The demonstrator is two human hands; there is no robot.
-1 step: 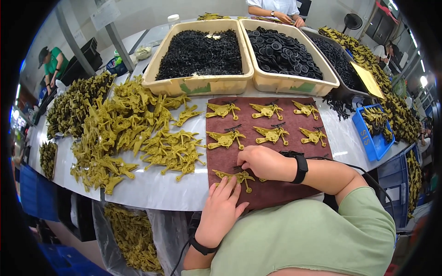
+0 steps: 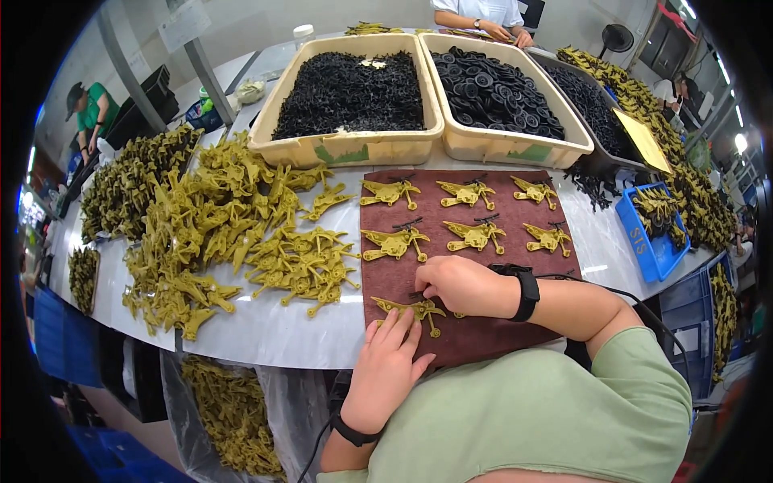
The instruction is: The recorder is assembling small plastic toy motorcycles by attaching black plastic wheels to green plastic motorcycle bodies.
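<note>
On a maroon cloth (image 2: 475,278) in front of me lie rows of olive-yellow plastic pieces, each with a small black part at its upper edge. My left hand (image 2: 386,366) lies with outstretched fingers on the lower-left yellow piece (image 2: 423,307), against the cloth. Directly above that piece, my right hand (image 2: 463,286) is closed in a pinch on a small black plastic part (image 2: 415,295), mostly covered by the fingertips. Another yellow piece (image 2: 460,315) is largely hidden beneath my right hand. The nearest finished-looking row includes a yellow piece (image 2: 475,235) with its black part.
A heap of yellow pieces (image 2: 217,217) spreads to the left. Two cream tubs stand behind the cloth: one of small black parts (image 2: 346,97), one of black discs (image 2: 495,92). A blue tray (image 2: 656,262) sits right. A cable (image 2: 644,310) runs by my right arm. Co-workers sit farther off.
</note>
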